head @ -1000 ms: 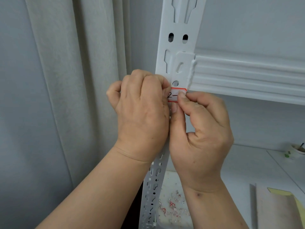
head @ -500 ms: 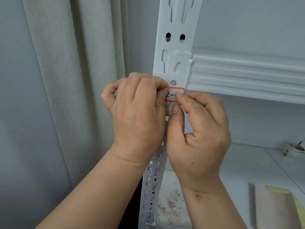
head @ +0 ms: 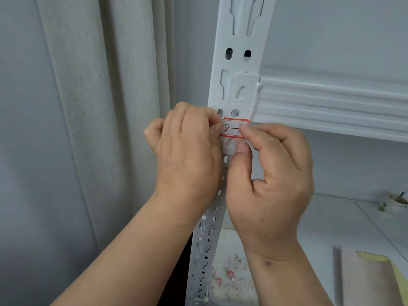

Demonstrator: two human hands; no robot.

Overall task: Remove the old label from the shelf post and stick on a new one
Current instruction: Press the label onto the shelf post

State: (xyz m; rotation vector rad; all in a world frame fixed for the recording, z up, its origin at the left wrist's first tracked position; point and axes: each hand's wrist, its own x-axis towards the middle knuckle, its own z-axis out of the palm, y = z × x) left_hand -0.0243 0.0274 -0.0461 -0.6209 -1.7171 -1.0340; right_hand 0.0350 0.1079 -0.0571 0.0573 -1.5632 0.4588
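I see the label [head: 233, 129] on the post [head: 240, 36], just under the beam [head: 331, 102]. Left hand [head: 187, 155] and right hand [head: 278, 177] pinch its side edges. Tray [head: 234, 292] below holds paper scraps [head: 229, 274].

Curtain [head: 99, 107] crowds post [head: 238, 40] left; beam [head: 331, 107] right.

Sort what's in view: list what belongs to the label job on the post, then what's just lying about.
Job:
- label, red-edged
- shelf post
- left hand, at the label's left edge
- right hand, at its right edge

Lying about:
- curtain
- paper scraps
- small bowl
- yellow envelope
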